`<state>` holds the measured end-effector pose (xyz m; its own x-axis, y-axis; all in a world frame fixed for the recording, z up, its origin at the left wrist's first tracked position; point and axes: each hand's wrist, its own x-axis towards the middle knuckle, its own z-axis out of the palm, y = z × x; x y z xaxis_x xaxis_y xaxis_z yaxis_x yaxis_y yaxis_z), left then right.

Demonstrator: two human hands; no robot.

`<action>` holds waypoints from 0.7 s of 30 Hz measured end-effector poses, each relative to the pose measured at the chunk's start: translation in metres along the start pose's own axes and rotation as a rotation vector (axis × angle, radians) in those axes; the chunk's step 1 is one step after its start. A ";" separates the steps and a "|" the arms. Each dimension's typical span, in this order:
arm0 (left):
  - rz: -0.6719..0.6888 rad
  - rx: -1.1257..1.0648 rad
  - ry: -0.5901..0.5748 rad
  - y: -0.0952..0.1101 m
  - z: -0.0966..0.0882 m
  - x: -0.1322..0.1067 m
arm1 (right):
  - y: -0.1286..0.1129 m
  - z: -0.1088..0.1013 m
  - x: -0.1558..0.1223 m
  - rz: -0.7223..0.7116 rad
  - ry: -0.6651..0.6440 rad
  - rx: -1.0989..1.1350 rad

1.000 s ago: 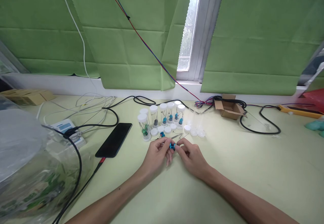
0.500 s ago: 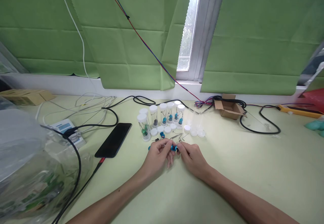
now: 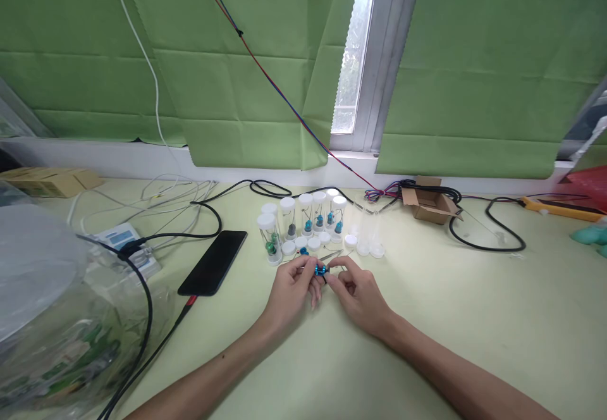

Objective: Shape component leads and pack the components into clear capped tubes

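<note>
My left hand (image 3: 293, 288) and my right hand (image 3: 356, 290) meet over the pale green table (image 3: 474, 319), fingertips pinched together on a small shiny blue part (image 3: 321, 271) held between them. Just beyond my fingers stands a row of clear vials with white caps (image 3: 303, 217), each holding a small blue, green or grey piece. Loose white caps (image 3: 313, 243) and a few tiny metal bits lie in front of the vials.
A black phone (image 3: 214, 260) lies left of my hands with a cable plugged in. Black and white cables (image 3: 190, 208) run across the back left. A clear plastic bag (image 3: 52, 319) fills the near left. A small open cardboard box (image 3: 429, 202) sits at the back right.
Both hands have shifted slightly away from me, toward the vials, still pinching the blue part. Nothing else has moved.
</note>
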<state>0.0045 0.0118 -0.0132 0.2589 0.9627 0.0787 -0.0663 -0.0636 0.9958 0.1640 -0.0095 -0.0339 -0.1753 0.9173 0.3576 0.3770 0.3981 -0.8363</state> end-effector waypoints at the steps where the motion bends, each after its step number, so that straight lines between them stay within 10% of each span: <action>1: 0.002 0.002 -0.002 0.000 0.000 0.000 | 0.000 0.000 0.000 -0.006 -0.006 0.003; 21: -0.010 0.060 -0.055 0.003 0.002 -0.006 | 0.004 0.001 0.002 -0.048 -0.011 -0.057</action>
<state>0.0044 0.0058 -0.0107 0.3115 0.9476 0.0701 -0.0061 -0.0717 0.9974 0.1646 -0.0063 -0.0371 -0.2045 0.8969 0.3921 0.4192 0.4422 -0.7929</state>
